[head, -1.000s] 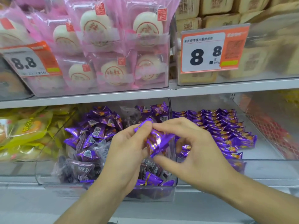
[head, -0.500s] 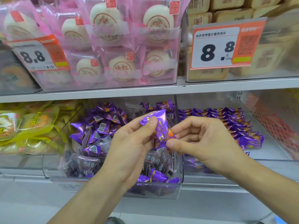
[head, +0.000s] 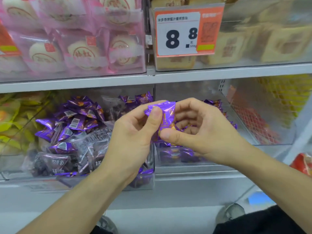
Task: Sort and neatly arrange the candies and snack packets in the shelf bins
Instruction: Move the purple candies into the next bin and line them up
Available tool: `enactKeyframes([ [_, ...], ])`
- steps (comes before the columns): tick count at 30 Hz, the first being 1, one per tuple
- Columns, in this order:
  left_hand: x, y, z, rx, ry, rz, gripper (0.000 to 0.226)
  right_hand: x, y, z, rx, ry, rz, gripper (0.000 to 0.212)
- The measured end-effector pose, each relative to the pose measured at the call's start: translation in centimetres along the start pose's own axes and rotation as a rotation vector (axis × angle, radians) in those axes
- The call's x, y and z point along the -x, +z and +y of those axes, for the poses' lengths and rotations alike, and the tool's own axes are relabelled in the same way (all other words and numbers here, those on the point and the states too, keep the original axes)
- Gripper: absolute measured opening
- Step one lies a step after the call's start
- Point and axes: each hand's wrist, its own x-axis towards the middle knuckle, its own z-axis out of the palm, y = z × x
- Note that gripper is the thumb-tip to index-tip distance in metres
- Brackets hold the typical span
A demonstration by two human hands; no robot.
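A purple snack packet (head: 166,116) is held upright in front of the lower shelf, between both hands. My left hand (head: 133,135) pinches its upper left corner with thumb and fingers. My right hand (head: 199,130) pinches its lower edge with the thumb, fingers curled behind it. Below and behind, a clear bin (head: 108,184) holds a jumbled pile of purple packets (head: 76,122) mixed with dark transparent packets (head: 87,149). To its right, another clear bin (head: 185,163) holds purple packets (head: 179,155), mostly hidden by my right hand.
Pink-wrapped round cakes (head: 84,51) fill the upper left bin. An orange 8.8 price tag (head: 185,32) fronts beige cake packets (head: 253,44) at upper right. Yellow packets (head: 15,122) lie at lower left, red-and-yellow packets (head: 263,125) at lower right. The shelf edge (head: 168,78) runs across.
The packet was turned from lying slanted to standing upright. My right thumb moved to its lower edge. The view shifted closer and to the right.
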Motion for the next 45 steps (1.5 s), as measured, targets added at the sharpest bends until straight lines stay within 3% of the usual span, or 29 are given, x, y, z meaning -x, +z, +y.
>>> enactKeyframes([
  [3, -0.1, 1.9, -0.3, -0.161, 0.063, -0.060, 0.023, 0.4, -2.8, 0.1, 0.033, -0.021, -0.038, 0.049],
  [6, -0.2, 4.0, -0.8, -0.146, 0.040, -0.090, 0.039, 0.9, -5.9, 0.3, 0.106, -0.036, -0.107, 0.031],
  [10, -1.1, 6.5, -2.6, -0.157, -0.020, -0.035, 0.056, 0.9, -9.9, 1.0, 0.302, -0.047, -0.036, 0.031],
  [13, -2.0, 7.1, -4.6, -0.622, 0.111, -0.196, 0.054, 0.3, -13.5, 2.6, 0.408, -0.025, 0.063, 0.034],
  [15, -2.3, 7.1, -6.1, -0.949, 0.212, -0.327, 0.047, -0.4, -15.6, 4.5, 0.637, 0.022, 0.104, 0.035],
  [19, -2.9, 7.5, -8.2, -1.139, 0.108, -0.432, 0.024, -1.6, -17.5, 8.0, 0.935, 0.247, 0.015, 0.045],
  [22, -3.3, 7.5, -8.7, -1.148, 0.081, -0.438, 0.008, -2.3, -17.5, 9.8, 1.038, 0.352, -0.132, 0.042],
  [29, -3.2, 7.2, -8.9, -1.064, 0.073, -0.413, 0.008, -3.5, -16.0, 12.3, 1.083, 0.388, -0.255, 0.043],
  [45, -3.3, 6.8, -9.8, -1.059, 0.114, -0.412, 0.005, -2.8, -16.1, 13.7, 1.005, 0.363, -0.147, 0.038],
])
